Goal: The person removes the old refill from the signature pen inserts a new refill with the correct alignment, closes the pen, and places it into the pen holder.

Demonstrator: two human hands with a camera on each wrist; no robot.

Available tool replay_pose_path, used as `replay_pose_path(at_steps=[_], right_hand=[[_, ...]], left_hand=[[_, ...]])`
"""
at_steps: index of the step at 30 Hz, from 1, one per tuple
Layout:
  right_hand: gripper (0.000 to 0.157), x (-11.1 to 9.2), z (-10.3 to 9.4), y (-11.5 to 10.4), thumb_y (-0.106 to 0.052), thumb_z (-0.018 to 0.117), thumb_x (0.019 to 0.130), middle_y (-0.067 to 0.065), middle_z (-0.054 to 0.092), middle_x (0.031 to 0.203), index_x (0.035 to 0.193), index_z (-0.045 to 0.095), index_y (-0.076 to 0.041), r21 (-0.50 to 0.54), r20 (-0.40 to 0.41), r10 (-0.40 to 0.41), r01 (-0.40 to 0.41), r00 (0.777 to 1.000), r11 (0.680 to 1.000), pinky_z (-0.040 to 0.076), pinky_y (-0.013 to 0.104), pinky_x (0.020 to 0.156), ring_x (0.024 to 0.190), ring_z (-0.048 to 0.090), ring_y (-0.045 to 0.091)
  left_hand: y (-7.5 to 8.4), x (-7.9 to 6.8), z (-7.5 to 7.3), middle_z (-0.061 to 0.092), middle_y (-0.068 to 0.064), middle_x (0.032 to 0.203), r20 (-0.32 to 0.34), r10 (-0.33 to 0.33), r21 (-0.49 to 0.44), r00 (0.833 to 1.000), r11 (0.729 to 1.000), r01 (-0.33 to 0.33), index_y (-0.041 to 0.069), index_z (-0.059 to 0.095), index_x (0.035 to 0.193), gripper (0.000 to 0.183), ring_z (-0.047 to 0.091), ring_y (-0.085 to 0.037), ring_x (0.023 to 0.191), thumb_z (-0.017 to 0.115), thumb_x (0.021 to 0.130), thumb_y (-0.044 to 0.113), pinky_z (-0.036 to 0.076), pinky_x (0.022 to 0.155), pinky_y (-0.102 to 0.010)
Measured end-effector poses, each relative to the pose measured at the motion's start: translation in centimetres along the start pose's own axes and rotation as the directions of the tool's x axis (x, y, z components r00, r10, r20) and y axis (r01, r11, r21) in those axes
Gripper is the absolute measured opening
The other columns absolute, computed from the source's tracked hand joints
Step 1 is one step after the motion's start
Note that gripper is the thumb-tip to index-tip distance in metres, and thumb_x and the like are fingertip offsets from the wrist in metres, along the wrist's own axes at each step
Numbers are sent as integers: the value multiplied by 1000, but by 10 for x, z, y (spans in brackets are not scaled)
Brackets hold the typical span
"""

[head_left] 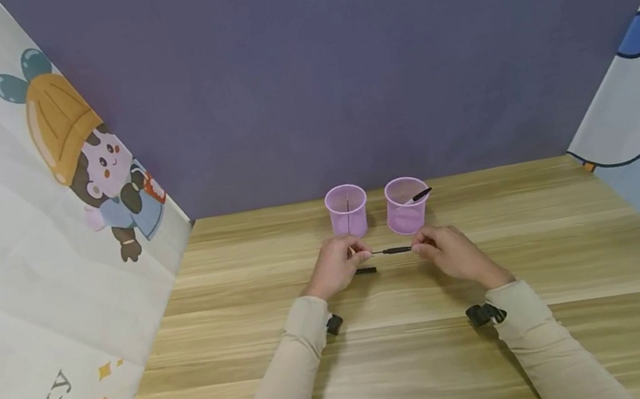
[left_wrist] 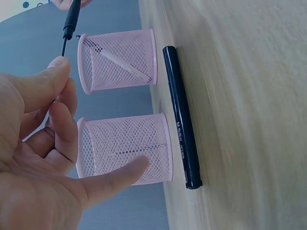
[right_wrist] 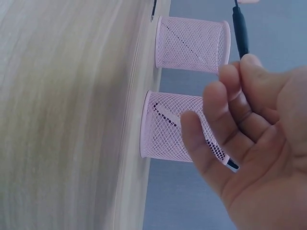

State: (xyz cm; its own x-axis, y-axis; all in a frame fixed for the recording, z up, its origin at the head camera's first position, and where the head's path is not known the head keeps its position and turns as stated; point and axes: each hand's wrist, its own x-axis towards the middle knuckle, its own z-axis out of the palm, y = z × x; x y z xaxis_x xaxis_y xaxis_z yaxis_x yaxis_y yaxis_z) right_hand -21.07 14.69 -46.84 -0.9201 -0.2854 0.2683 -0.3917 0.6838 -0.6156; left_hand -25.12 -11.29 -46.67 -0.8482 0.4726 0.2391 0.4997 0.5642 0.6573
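Between both hands, above the table, a small screwdriver (head_left: 397, 250) lies level, with a black handle and a thin metal shaft. My left hand (head_left: 338, 265) pinches the shaft between thumb and fingertips, hiding its tip. My right hand (head_left: 453, 254) pinches the far end of the handle. In the left wrist view a black marker (left_wrist: 182, 115) lies on the wood; the head view shows only its end, beside the left hand. Behind the hands stand two pink mesh cups: the left cup (head_left: 339, 223) holds a thin dark stick, the right cup (head_left: 407, 222) a leaning black-and-white pen (head_left: 422, 195).
The wooden table (head_left: 422, 365) ends at a dark blue-grey backdrop (head_left: 337, 71), close behind the cups. Printed cloth panels with cartoon figures (head_left: 107, 163) border the left and right sides. Each wrist wears a black strap (head_left: 485, 314).
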Motion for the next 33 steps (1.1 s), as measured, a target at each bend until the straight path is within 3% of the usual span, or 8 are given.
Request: replay_pose_path(at_steps=[14, 19, 28, 33], right_hand=[[11, 1, -2, 2, -10, 67, 98, -3, 60, 71, 88, 68, -9, -33, -59, 52, -54, 997, 998, 41, 26, 59, 63, 49, 10], [12, 1, -3, 4, -11, 67, 98, -3, 60, 69, 87, 69, -7, -44, -77, 49, -53, 996, 998, 40, 26, 58, 61, 49, 10], [13, 0, -6, 7, -12, 66, 99, -1, 60, 70, 87, 68, -7, -58, -74, 63, -67, 995, 996, 40, 26, 59, 62, 49, 11], [13, 0, -7, 8, -11, 65, 100, -2, 60, 70, 88, 68, -7, -58, -75, 67, -71, 995, 996, 40, 27, 59, 63, 49, 11]], left_hand=[[-4, 2, -2, 73, 2, 89, -37, -18, -41, 999, 999, 17, 13, 77, 105, 15, 58, -11, 72, 71, 97, 24, 48, 64, -22], [-10, 1, -7, 72, 2, 89, -68, -46, 20, 997, 999, 48, 12, 75, 106, 15, 59, -9, 73, 67, 100, 23, 50, 68, -23], [-20, -3, -14, 73, 1, 84, 41, -80, 253, 996, 965, 67, 11, 78, 92, 3, 63, -11, 77, 77, 90, 14, 54, 77, -29], [-22, -5, -13, 75, -1, 92, 105, -121, 312, 987, 947, 83, 13, 78, 95, 5, 68, -15, 86, 78, 90, 14, 56, 85, -34]])
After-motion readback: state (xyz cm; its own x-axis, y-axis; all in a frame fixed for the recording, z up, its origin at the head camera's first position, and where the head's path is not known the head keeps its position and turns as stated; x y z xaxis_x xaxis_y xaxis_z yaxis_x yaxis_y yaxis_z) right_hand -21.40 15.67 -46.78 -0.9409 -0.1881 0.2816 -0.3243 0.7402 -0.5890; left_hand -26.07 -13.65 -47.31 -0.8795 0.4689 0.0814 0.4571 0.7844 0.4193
